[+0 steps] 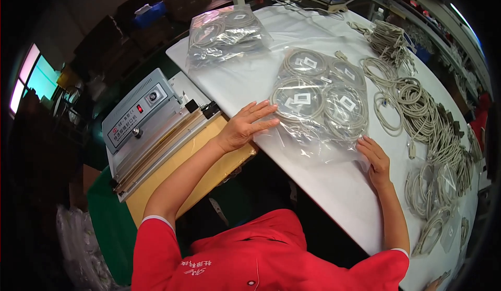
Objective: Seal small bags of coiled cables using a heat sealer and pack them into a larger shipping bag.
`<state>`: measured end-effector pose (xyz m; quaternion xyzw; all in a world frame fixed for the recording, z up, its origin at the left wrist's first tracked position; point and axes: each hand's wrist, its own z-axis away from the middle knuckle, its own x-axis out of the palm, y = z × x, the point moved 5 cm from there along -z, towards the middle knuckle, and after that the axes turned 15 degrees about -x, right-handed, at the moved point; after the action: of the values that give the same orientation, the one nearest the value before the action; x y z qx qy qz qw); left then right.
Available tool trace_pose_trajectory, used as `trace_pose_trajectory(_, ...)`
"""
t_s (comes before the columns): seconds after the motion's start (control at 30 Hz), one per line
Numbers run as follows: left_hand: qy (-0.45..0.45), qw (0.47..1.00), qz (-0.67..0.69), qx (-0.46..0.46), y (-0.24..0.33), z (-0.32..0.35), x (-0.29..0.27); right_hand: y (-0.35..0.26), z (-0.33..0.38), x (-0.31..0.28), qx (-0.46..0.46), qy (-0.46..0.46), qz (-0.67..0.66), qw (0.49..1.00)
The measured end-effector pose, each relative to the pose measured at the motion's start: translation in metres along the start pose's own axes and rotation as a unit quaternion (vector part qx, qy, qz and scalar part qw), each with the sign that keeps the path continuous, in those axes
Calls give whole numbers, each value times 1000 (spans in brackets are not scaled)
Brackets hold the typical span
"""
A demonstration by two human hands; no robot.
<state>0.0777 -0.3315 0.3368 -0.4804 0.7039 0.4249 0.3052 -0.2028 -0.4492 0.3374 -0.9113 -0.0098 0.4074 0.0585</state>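
Observation:
A large clear plastic bag [318,129] lies flat on the white-covered table, holding several coiled grey cables in smaller clear bags with white labels. My left hand [245,127] is open, its fingers stretched out against the bag's left side. At the bag's lower right corner rests my right hand [374,159], fingers extended along the film and thumb hidden. The bag's loose end, without cables, wrinkles toward me between the two hands.
A grey bag sealing machine [151,119] with a knob and lit red switch stands at left. Another filled bag [227,35] lies at the far edge. Loose grey cables [417,108] pile up on the right, above bagged coils [430,189]. Part of another hand [436,283] shows at lower right.

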Motion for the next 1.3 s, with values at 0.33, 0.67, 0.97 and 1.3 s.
trace_pose_trajectory(0.33,314,914,240,-92,11,-11,-147,-27,-120,-80,77,309,-169,933)
trace_pose_trajectory(0.67,494,817,195,-225,-20,118,-318,-102,-299,30,29,278,-476,834)
trace_pose_trajectory(0.97,583,740,124,-311,-32,207,-294,-133,-333,121,33,192,-625,756)
trace_pose_trajectory(1.3,654,674,248,-239,-35,217,-277,-118,-334,158,-21,180,-617,766)
